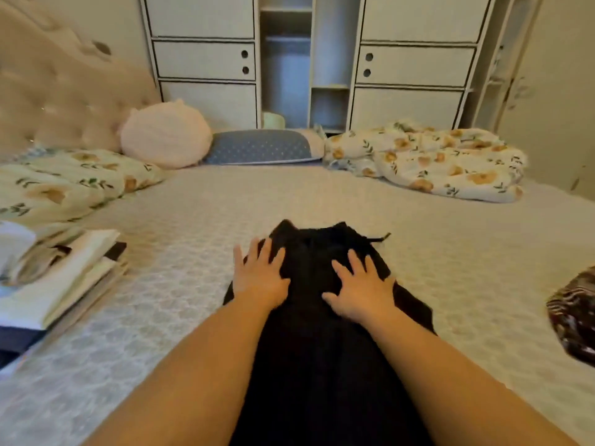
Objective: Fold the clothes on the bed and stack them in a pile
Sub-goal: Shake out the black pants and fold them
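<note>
Black garment (325, 342) lies flat on the bed (180, 252), its long axis running straight away from the person toward the wardrobe (415, 59); the narrower far end shows two small peaks and a thin strap or cord poking out to the right, while the near end widens and runs out of view at the bottom edge. The left hand (259, 278) rests on the garment's left edge with fingers spread and straight, gripping nothing. The right hand (362, 292) lies flat on the cloth nearer its right side, fingers also splayed and holding nothing.

Bare quilted bedspread stretches beyond the garment up to a blue pillow (260, 146) and a floral duvet (428, 159), leaving open room ahead. To the left, near the bed's edge, sits a pile of folded clothes (61, 284), apart from the garment. At the right edge lies a dark patterned garment (576, 313), also apart.
</note>
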Available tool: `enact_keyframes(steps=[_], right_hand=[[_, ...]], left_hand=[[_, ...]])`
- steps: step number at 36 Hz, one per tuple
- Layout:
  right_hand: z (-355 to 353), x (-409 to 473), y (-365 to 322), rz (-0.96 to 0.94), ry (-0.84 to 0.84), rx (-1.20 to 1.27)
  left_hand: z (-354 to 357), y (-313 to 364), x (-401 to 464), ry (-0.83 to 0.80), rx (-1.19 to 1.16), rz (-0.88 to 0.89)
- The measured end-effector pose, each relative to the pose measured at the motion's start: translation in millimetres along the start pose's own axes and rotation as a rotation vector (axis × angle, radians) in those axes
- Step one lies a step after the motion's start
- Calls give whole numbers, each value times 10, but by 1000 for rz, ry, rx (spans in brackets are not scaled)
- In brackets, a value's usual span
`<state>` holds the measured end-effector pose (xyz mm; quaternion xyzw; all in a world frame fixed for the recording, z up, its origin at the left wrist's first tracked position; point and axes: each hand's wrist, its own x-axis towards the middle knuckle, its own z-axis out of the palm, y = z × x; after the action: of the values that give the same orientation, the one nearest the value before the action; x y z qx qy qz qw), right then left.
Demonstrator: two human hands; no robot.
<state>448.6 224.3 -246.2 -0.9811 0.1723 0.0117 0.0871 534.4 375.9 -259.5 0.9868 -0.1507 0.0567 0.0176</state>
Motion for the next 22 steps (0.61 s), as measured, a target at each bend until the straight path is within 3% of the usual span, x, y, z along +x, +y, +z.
enact_keyframes(steps=[3, 9, 22], right_hand=[[393, 220, 231, 22, -6, 68], [486, 313, 313, 7, -10, 31], [496, -1329, 365, 53, -143, 54]], left_hand=[[370, -227, 207, -108, -125, -120], [428, -271, 254, -97, -126, -55], [338, -605, -1392, -157, -161, 27]])
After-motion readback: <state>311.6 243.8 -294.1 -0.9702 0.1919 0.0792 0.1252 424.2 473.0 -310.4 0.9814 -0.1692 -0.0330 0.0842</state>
